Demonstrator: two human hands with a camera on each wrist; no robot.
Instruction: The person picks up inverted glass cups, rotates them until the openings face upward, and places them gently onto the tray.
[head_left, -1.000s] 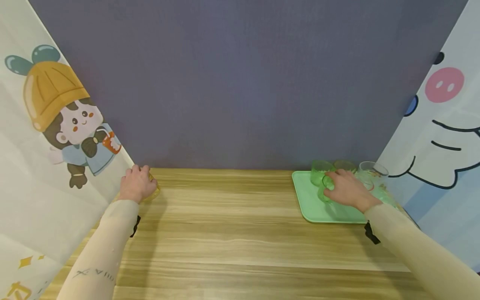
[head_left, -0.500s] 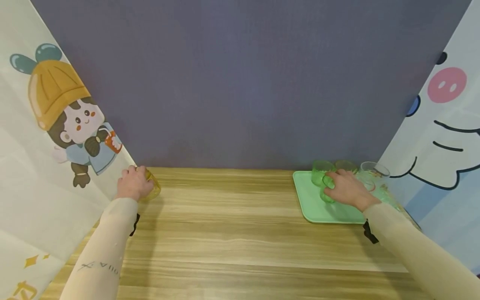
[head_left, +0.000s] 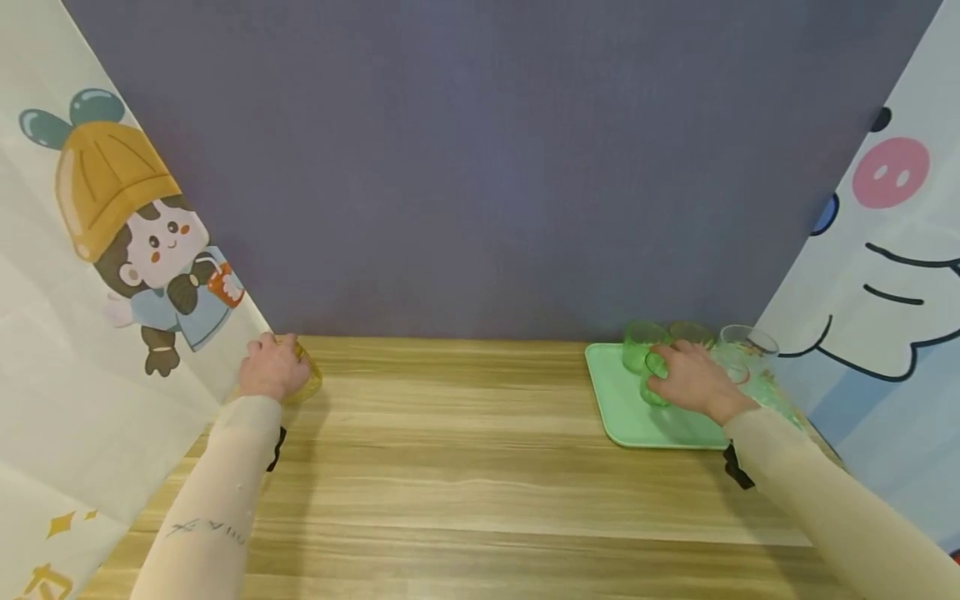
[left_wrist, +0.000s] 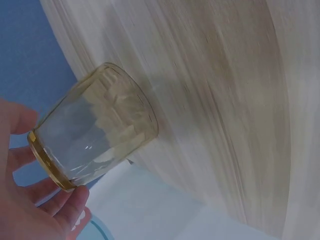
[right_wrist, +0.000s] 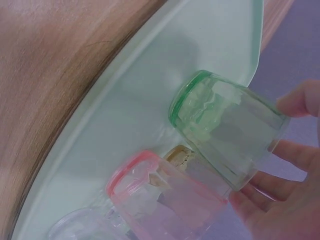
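Observation:
My left hand grips a yellow-tinted glass at the table's far left corner. In the left wrist view the yellow glass has a gold rim, and my fingers curl round it near that rim. My right hand holds a green glass on a light green tray. The right wrist view shows that green-rimmed glass rim-down and tilted against the tray, with my fingers round its base.
Other glasses stand on the tray: a green one, an amber one, a clear one and a pink-rimmed one turned rim-down. Cartoon-printed curtains hang at both sides, and a grey wall closes the back of the wooden table.
My left hand has shifted a little on the yellow glass, so more of the glass shows beside it. The right hand has barely moved.

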